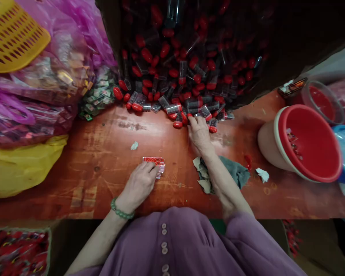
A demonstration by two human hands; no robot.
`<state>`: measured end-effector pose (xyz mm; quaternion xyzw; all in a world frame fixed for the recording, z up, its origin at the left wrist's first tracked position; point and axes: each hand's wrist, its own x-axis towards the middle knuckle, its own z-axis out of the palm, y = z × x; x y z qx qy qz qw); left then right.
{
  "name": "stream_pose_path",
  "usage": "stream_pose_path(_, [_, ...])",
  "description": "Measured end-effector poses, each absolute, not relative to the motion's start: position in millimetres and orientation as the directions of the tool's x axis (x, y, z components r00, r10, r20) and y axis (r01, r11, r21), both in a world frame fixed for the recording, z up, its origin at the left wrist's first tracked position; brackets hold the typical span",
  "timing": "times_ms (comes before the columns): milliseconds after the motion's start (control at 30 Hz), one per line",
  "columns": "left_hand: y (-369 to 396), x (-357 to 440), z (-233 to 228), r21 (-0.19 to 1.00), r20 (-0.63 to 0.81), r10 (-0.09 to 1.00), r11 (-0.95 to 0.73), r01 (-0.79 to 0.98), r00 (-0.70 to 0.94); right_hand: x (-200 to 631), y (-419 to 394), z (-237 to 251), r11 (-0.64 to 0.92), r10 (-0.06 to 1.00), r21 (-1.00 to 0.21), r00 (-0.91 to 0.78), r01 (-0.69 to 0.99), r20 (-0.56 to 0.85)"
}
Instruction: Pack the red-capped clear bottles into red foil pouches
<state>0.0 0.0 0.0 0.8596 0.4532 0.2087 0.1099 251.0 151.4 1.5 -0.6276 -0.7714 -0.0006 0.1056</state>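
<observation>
Reaching across the red tabletop [103,142] into the big pile of red-capped clear tubes [178,76], the right hand [199,132] is curling loosely over tubes at the pile's near edge, grip not clear. The left hand [139,184] is pinching a small red packet [154,163] flat on the tabletop. Pick step; likely needing one tube singled out and brought to the packet.

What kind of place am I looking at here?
Probably a small hand-packing workbench: a heap of red-capped clear tubes that the right hand reaches into, a small red packet under the left hand, and bulging pink bags.
</observation>
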Motion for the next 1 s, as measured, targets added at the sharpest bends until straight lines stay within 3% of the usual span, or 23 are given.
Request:
stream_pose_path(167, [4,0,6,0.435,0.2,0.836,-0.543,0.718,0.511,247,111,-6,0.238,0.957,-0.254,-0.181,0.938,0.228])
stream_pose_path(300, [5,0,4,0.454,0.209,0.85,-0.523,0.722,0.484,246,89,-12,0.143,0.97,-0.53,-0.012,0.836,0.243])
stream_pose_path(367, [5,1,2,0.471,0.273,0.854,-0.52,0.712,0.443,247,81,-14,0.044,0.976,-0.747,0.131,0.664,0.174])
stream_pose_path(433, [7,1,-1,0.499,0.343,0.855,-0.517,0.695,0.389,247,73,-15,-0.065,0.978,-0.92,0.208,0.386,0.019])
stream_pose_path(533, [9,0,-2,0.564,0.402,0.864,-0.493,0.662,0.302,246,57,-9,-0.18,0.973,-0.983,0.147,0.022,-0.175])
stream_pose_path(600, [11,-1,0,0.612,0.417,0.872,-0.479,0.629,0.258,244,45,-2,-0.217,0.971,-0.974,0.085,-0.072,-0.223])
stream_pose_path(700, [11,-3,6,0.707,0.411,0.89,-0.447,0.548,0.195,240,26,13,-0.185,0.983,-0.983,-0.023,-0.013,-0.185])
stream_pose_path(867, [8,-4,17,0.831,0.34,0.927,-0.374,0.412,0.156,235,7,42,0.182,0.962,-0.932,-0.251,0.313,0.104])
stream_pose_path(1000, [4,-3,22,0.831,0.351,0.919,-0.394,0.393,0.178,230,2,54,0.352,0.908,-0.837,-0.369,0.419,0.197])
